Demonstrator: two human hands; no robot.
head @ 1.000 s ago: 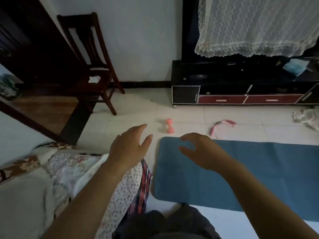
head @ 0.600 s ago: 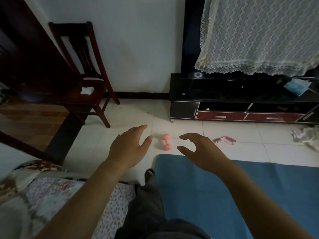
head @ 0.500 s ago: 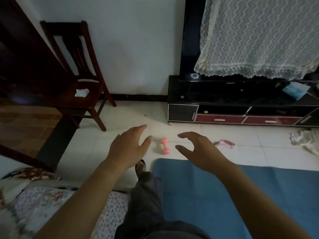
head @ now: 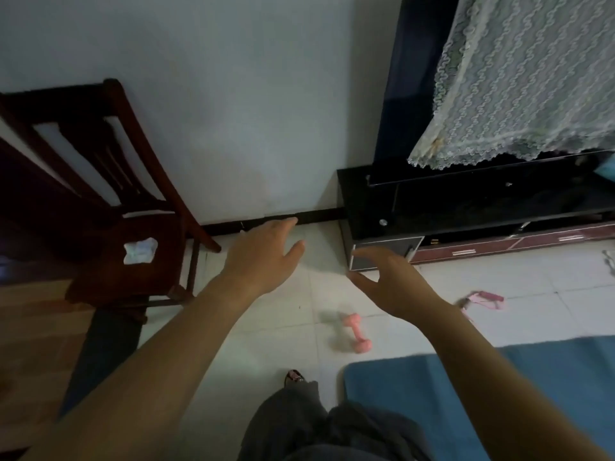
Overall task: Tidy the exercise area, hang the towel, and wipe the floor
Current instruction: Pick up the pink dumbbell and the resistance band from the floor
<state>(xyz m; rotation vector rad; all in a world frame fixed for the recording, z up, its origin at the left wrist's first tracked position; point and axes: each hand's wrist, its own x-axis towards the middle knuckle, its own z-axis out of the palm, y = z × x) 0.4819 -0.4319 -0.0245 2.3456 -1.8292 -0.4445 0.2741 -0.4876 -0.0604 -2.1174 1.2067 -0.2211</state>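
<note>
both your hands hang out in front holding nothing: your left hand (head: 263,257) is flat with fingers nearly straight, while your right hand (head: 396,287) is spread with fingers half curled, which reads as a reach not yet committed. the small pink plastic dumbbell (head: 357,334) lies on the pale tiled floor (head: 289,347) just off the corner of the blue foam exercise mat (head: 432,394), with the pink looped cord (head: 482,301) farther right, likely your nearest pickups. a sliver of pale cloth (head: 610,257) at the right edge may be the towel; i cannot tell.
</note>
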